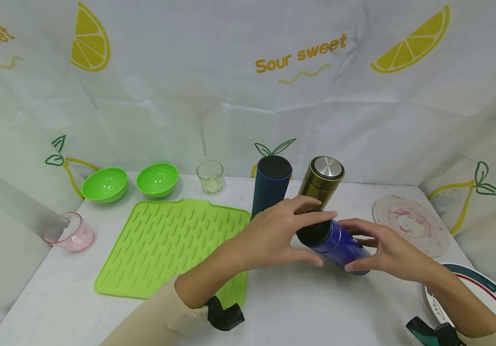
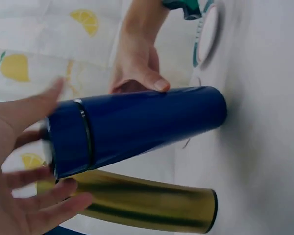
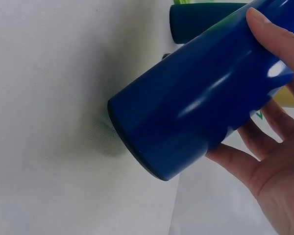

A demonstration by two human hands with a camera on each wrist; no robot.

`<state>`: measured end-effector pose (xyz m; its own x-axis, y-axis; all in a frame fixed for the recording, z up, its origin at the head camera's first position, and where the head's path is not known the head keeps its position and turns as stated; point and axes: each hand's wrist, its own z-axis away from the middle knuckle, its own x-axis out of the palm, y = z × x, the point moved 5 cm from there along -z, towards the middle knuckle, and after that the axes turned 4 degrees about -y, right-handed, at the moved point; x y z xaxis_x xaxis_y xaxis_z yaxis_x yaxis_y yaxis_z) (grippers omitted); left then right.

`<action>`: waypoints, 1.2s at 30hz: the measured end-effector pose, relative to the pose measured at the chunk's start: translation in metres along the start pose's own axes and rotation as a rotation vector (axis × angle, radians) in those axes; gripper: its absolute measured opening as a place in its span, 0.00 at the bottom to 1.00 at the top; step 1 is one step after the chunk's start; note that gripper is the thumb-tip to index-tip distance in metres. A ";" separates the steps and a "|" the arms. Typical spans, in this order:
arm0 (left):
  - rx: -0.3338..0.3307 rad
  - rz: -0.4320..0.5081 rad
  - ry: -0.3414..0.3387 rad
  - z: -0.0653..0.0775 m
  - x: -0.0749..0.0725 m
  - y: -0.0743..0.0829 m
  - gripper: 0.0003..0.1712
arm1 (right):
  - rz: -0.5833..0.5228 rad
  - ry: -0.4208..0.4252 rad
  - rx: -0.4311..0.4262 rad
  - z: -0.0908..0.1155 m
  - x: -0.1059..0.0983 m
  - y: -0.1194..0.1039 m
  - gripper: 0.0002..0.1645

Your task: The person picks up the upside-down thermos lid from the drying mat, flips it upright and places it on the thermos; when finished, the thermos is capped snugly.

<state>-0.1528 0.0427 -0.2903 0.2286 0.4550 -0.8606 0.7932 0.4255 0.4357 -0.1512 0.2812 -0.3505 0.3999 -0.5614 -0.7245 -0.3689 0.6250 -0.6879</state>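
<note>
A glossy blue thermos bottle (image 1: pixel 342 246) is tilted over the white table, its dark-topped cap end toward my left hand (image 1: pixel 273 235). My right hand (image 1: pixel 390 252) grips its body, thumb on the near side and fingers behind, as the right wrist view shows. The left hand is spread around the cap end, thumb held away from it; its fingers look blurred in the left wrist view. Just behind stand a gold thermos (image 1: pixel 319 185) with a silver lid and a dark teal bottle (image 1: pixel 270 187), both upright and partly hidden by the left hand.
A green drying mat (image 1: pixel 165 250) lies to the left. Behind it stand two green bowls (image 1: pixel 105 185) and a clear glass (image 1: pixel 210 178); a pinkish glass (image 1: pixel 69 233) leans at far left. To the right are a pink-patterned round mat (image 1: pixel 409 225) and a rimmed plate (image 1: pixel 457 271).
</note>
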 end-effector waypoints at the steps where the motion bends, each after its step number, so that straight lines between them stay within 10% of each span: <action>1: -0.036 -0.027 0.021 0.000 0.000 0.000 0.42 | 0.004 0.002 0.002 0.000 0.000 0.000 0.47; 4: -0.076 -0.048 0.068 0.000 0.000 0.000 0.41 | 0.013 0.001 0.006 0.000 0.000 -0.001 0.46; 11: 0.053 0.075 -0.049 0.000 -0.004 0.004 0.34 | 0.014 0.001 0.009 0.000 0.000 -0.002 0.46; 19: -0.151 -0.054 0.070 -0.001 -0.002 0.000 0.42 | 0.027 0.005 0.000 -0.001 0.001 -0.004 0.45; 27: 0.056 0.099 -0.023 0.000 -0.001 0.005 0.32 | 0.027 0.007 -0.009 0.000 0.000 -0.003 0.46; 36: -0.067 -0.049 0.084 -0.001 -0.001 0.007 0.38 | 0.027 0.017 -0.014 0.001 0.000 -0.003 0.45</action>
<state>-0.1476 0.0460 -0.2860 0.1403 0.4951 -0.8574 0.7619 0.4991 0.4128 -0.1493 0.2804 -0.3485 0.3751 -0.5538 -0.7434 -0.3909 0.6327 -0.6685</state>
